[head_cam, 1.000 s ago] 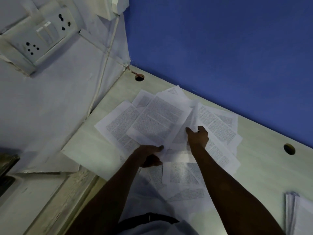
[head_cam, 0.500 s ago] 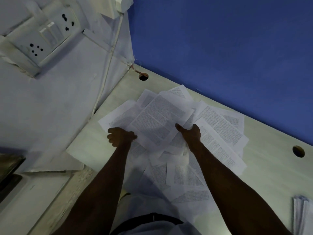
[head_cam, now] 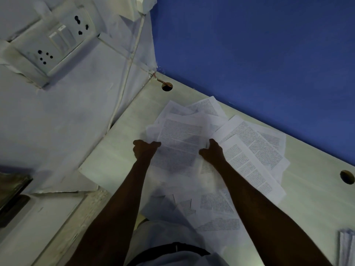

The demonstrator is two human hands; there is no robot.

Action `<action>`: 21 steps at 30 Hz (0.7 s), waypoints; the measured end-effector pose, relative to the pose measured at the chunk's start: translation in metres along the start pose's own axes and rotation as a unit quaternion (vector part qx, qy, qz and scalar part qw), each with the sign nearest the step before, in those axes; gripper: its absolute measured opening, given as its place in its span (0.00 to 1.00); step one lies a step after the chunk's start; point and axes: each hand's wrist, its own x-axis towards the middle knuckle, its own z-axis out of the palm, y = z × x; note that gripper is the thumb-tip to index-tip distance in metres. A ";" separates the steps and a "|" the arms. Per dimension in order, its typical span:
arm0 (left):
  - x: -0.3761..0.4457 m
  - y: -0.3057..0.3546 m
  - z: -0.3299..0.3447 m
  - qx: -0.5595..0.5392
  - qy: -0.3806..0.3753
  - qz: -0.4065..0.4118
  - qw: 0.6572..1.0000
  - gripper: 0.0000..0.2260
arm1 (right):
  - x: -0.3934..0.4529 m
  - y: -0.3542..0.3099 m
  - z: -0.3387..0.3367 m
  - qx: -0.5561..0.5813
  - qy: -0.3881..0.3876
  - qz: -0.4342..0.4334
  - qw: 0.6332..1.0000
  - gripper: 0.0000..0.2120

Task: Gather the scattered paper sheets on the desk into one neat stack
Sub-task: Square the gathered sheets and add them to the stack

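Nearest of all, at the bottom edge, a pale shirt with a dark belt [head_cam: 172, 250] shows between two bare forearms that reach forward over the desk [head_cam: 115, 158]. Just beyond the belt, printed paper sheets [head_cam: 215, 206] lie overlapping at odd angles on the pale desk top, some hanging over its near edge. At the far right bottom corner a separate pile of papers [head_cam: 345, 246] sits well apart from the scatter, cut off by the frame. Further on, the left hand [head_cam: 145, 150] grips the left edge of a top sheet [head_cam: 178, 144] with its fingers curled round the edge, and the right hand [head_cam: 212, 152] holds the same sheet's right edge, thumb stretched toward the page and fingers bent against the paper; the sheet looks slightly blurred. To the right of that hand several more printed pages [head_cam: 255, 150] fan out toward the blue wall [head_cam: 249, 54]. Beyond the sheets a round cable hole [head_cam: 167, 86] sits in the desk's far corner, and another hole [head_cam: 346, 177] lies near the right edge. On the white side wall, upper left, a socket plate [head_cam: 55, 41] is mounted, with a thin cable [head_cam: 130, 60] running down to the desk corner.
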 end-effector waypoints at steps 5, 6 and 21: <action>-0.010 0.004 0.019 0.007 -0.056 0.031 0.998 0.18 | -0.026 -0.031 0.037 -0.068 0.077 0.052 0.993 0.39; -0.012 0.003 0.020 0.018 -0.063 0.052 0.997 0.14 | -0.029 -0.033 0.041 -0.064 0.089 0.061 0.992 0.40; -0.009 -0.009 0.010 -0.111 -0.247 0.061 0.961 0.24 | -0.016 0.015 0.006 0.049 -0.021 -0.057 0.997 0.21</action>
